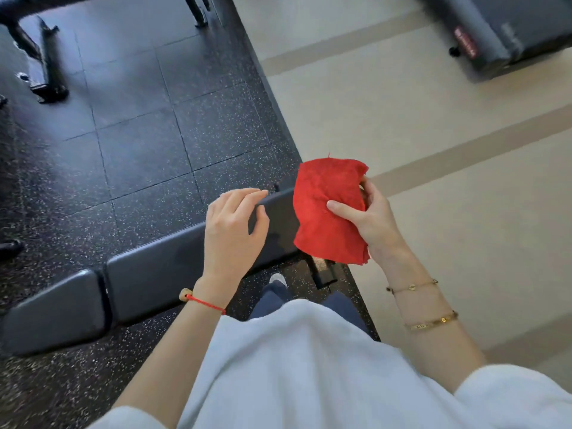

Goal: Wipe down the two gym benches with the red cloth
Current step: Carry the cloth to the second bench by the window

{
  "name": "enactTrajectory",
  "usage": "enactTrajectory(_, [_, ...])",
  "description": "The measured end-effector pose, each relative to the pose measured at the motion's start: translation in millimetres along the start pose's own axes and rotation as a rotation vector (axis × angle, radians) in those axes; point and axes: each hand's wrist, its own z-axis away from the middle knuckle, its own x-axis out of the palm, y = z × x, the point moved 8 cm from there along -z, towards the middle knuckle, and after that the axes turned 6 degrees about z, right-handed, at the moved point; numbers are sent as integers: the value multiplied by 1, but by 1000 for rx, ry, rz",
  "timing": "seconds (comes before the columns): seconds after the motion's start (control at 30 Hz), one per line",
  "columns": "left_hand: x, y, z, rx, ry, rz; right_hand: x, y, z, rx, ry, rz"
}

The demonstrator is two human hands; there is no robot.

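A dark padded gym bench (154, 270) runs from the lower left toward the centre, made of a short pad and a long pad. My right hand (368, 218) holds the red cloth (325, 212) by its right edge, thumb on top, above the bench's far end. My left hand (232, 230) hovers over the long pad near that end, fingers loosely bent and holding nothing; whether it touches the pad is unclear. Another bench's metal frame (43, 57) shows at the top left.
Black speckled rubber tiles (139, 134) cover the floor on the left, beige flooring (433, 134) on the right. A dark padded machine (495, 35) sits at the top right. The bench's foot bracket (325, 274) lies below the cloth. My legs stand beside the bench.
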Motion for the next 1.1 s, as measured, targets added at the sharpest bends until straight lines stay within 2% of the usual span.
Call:
enactTrajectory(0.3, [52,53,-52,72,-31,18,-81,-18,-33,-33,58,-71])
enactTrajectory(0.53, [132,127,-100,0,68,21,-185,-40,-109,-62,-58,-22])
enactTrajectory(0.8, [210,217,-138,-172,167,21,-289,-74,-184,-65,-201,85])
enactTrajectory(1.1, [240,242,-194,-195,190,-9,-311,-110,-252,-157,-280,95])
